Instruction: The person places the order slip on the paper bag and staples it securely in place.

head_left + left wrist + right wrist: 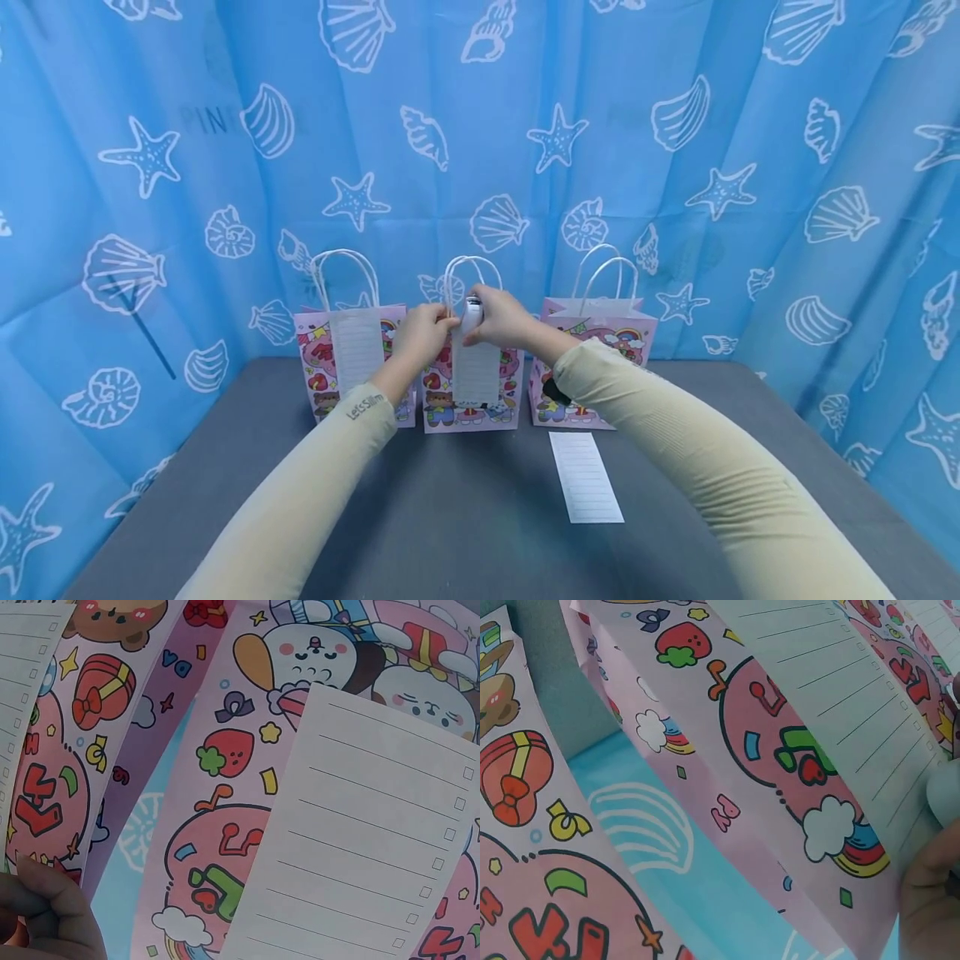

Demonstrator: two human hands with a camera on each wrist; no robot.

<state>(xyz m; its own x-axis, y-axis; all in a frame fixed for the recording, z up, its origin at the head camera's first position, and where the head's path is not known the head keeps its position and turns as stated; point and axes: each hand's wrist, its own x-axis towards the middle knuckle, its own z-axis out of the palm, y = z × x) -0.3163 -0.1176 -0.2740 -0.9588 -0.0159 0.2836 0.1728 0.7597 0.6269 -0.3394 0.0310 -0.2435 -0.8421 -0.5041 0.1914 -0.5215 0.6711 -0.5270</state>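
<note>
Three pink cartoon-print paper gift bags with white handles stand in a row. At the middle bag (437,408), my right hand (504,318) grips a small white stapler (472,315) over the top rim. Beside it, my left hand (423,335) pinches the rim near the top of a lined paper slip (477,375), which hangs down the bag's front. The pinched edge is partly hidden by my fingers. Another lined slip (357,343) hangs on the left bag (318,367). The right bag (592,333) has no slip visible on its front.
A loose lined slip (587,477) lies on the grey table (465,517) before the right bag. Behind the bags hangs a blue curtain (480,133) with white seashell and starfish prints. My right forearm partly covers the right bag.
</note>
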